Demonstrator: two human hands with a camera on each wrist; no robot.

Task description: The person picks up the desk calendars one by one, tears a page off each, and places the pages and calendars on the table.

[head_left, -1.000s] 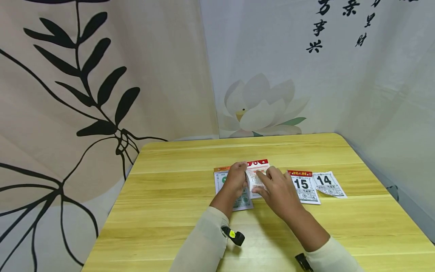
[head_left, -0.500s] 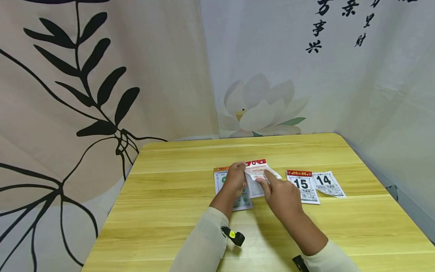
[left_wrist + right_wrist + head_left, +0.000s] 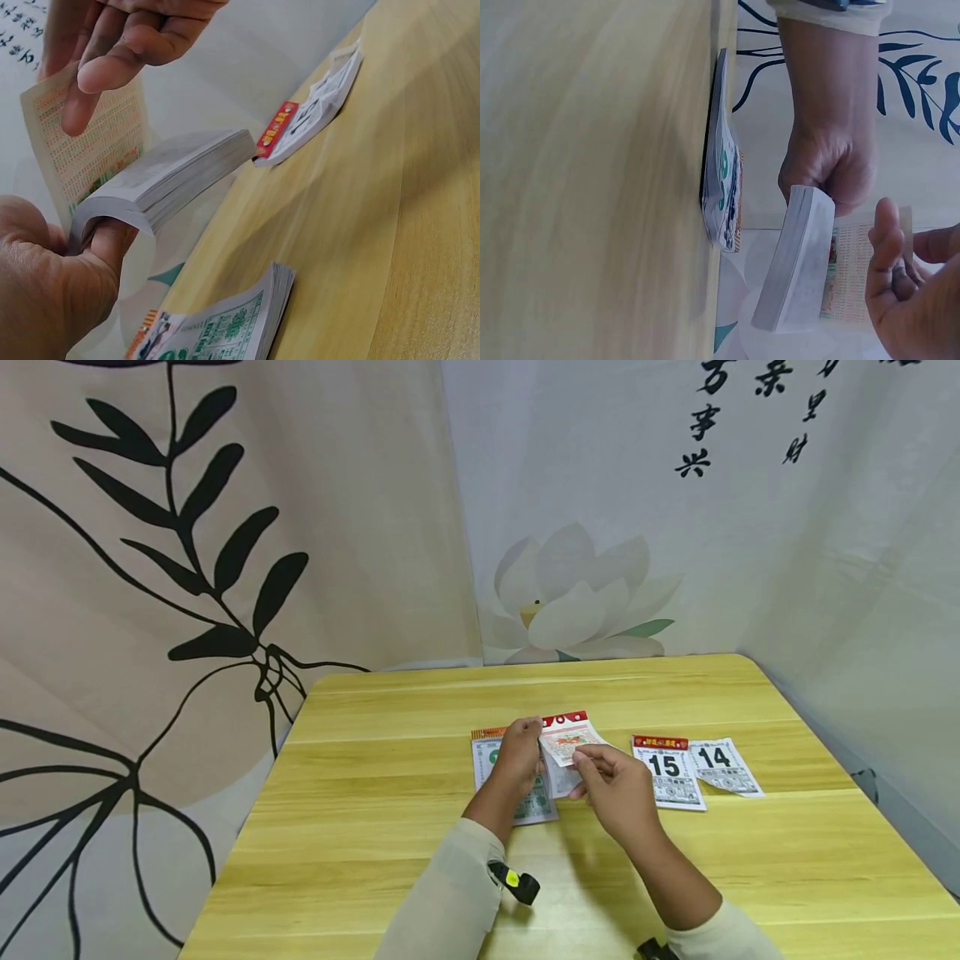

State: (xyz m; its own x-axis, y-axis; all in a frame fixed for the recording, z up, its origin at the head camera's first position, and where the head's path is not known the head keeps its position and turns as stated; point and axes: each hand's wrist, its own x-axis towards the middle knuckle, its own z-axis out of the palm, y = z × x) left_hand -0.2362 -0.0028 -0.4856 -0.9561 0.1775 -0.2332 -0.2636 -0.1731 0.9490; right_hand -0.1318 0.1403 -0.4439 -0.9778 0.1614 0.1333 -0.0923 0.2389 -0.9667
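My left hand point(image 3: 519, 756) grips a thick tear-off calendar point(image 3: 180, 169) with a red-topped header, its thumb and fingers around the bound side. The block is held above the table, its pages bending away from the hand. A front page point(image 3: 567, 739) with red and orange print is lifted off the block. My right hand point(image 3: 618, 785) pinches that page near its lower right corner; in the left wrist view some fingers lie in front of the sheet. Partly hidden behind the left hand, a second calendar point(image 3: 536, 806) with green print and an orange binding lies on the table.
To the right on the wooden table point(image 3: 375, 793) lies a calendar with a red header point(image 3: 670, 777) marked 15. Against it is a sheet point(image 3: 723, 767) marked 14 with a ragged lower edge. A printed cloth backdrop point(image 3: 360, 510) stands behind the table.
The front page has been lifted away from the block. My right hand has shifted from fingers across the page to pinching its lower right corner. The left hand has hardly moved.
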